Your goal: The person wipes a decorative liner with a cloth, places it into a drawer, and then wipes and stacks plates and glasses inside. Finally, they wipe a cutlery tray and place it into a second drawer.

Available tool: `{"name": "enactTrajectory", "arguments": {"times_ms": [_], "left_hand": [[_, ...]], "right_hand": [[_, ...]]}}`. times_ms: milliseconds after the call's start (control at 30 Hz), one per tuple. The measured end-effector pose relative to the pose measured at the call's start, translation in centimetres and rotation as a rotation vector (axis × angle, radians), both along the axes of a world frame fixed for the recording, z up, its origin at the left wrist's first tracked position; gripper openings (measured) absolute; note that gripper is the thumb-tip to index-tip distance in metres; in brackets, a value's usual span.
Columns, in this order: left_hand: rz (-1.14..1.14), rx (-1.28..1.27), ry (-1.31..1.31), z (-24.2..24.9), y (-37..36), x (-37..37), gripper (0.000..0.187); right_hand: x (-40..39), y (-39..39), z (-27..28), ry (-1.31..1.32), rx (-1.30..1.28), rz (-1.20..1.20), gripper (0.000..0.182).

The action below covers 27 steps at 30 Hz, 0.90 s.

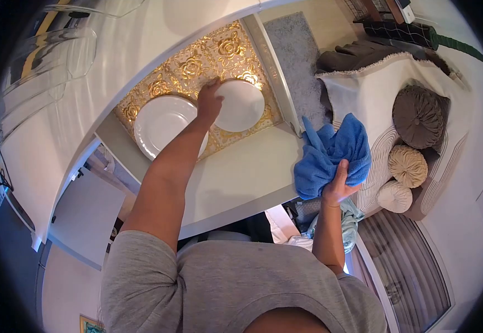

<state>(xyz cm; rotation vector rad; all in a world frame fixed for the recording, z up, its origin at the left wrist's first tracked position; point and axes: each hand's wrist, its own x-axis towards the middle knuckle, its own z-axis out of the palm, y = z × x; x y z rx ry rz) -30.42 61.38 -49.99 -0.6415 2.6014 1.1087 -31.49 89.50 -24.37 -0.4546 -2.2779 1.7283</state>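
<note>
My left hand (210, 102) reaches into an open drawer and is closed at the left rim of a smaller white plate (240, 105). The thumb shows at the rim; the other fingers are partly hidden. Left of that, partly behind my forearm, a larger white plate (164, 125) with a raised rim lies in the drawer. Both plates rest over a gold, rose-patterned liner (190, 66). My right hand (337, 187), outside the drawer on the right, grips a bunched blue cloth (333, 150), with the thumb pressed on it.
The drawer's pale front part (236, 166) lies nearest me, under a white countertop (186, 19) with clear glassware (80, 53) at the left. On the right stands a covered sofa (358, 83) with round cushions (419, 116). A grey rug (294, 55) lies beyond the drawer.
</note>
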Motion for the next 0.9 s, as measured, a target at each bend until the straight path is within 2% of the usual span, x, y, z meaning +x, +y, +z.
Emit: {"name": "enactTrajectory", "arguments": {"times_ms": [100, 200, 333, 433, 467, 500, 567, 633, 667, 733, 767, 833, 867, 900], "left_hand": [[0.004, 0.101, 0.123, 0.4, 0.1, -1.7, 0.060], [0.022, 0.128, 0.028, 0.2, -0.3, -2.6, 0.057], [0.019, 0.052, 0.114, 0.2, -1.0, -2.8, 0.054], [-0.008, -0.050, 0.109, 3.7, -0.6, -3.1, 0.053], [-0.023, 0.027, 0.261, 5.2, -0.4, -3.1, 0.051], [-0.043, 0.100, 0.418, 7.1, -0.1, -3.1, 0.050], [-0.038, 0.263, 0.372, 17.1, 0.7, -2.2, 0.048], [-0.109, 0.264, 0.681, 26.1, -1.1, -1.0, 0.047], [-0.136, 0.156, 0.918, 28.8, -3.0, -0.5, 0.046], [0.214, -0.478, 0.662, 35.3, -8.5, 0.9, 0.079], [0.377, -0.546, 0.858, 37.7, -11.4, -0.5, 0.076], [0.307, -0.687, 1.003, 40.4, -16.7, -2.8, 0.079], [0.318, -0.555, 0.982, 40.6, -18.4, -3.6, 0.083], [0.282, -0.454, 0.827, 40.1, -20.2, -3.7, 0.087]], "right_hand": [[0.1, 0.3, -0.2, -0.014, 0.025, 0.007, 0.034], [0.1, 0.3, -0.3, -0.007, 0.042, 0.008, 0.034], [-0.1, 0.0, -0.3, -0.002, 0.009, 0.039, 0.034], [0.0, 0.4, -0.7, -0.032, 0.042, 0.049, 0.033], [-0.2, 0.0, -0.4, -0.036, 0.075, 0.080, 0.031], [-0.5, -0.3, -0.2, -0.035, 0.106, 0.110, 0.029], [-0.8, -0.8, 0.0, -0.029, 0.117, 0.108, 0.027], [-1.0, -0.9, 0.0, -0.020, 0.128, 0.105, 0.026], [-1.1, -0.8, 0.0, -0.036, 0.179, 0.134, 0.024], [-1.1, -0.8, 0.1, -0.032, 0.215, 0.174, 0.022], [-1.2, -0.9, 0.1, -0.038, 0.241, 0.187, 0.022], [-1.6, -1.1, 0.4, -0.014, 0.260, 0.205, 0.021], [-1.7, -1.1, 0.6, -0.054, 0.326, 0.212, 0.025], [-1.6, -1.1, 0.8, -0.097, 0.394, 0.216, 0.028]]}}
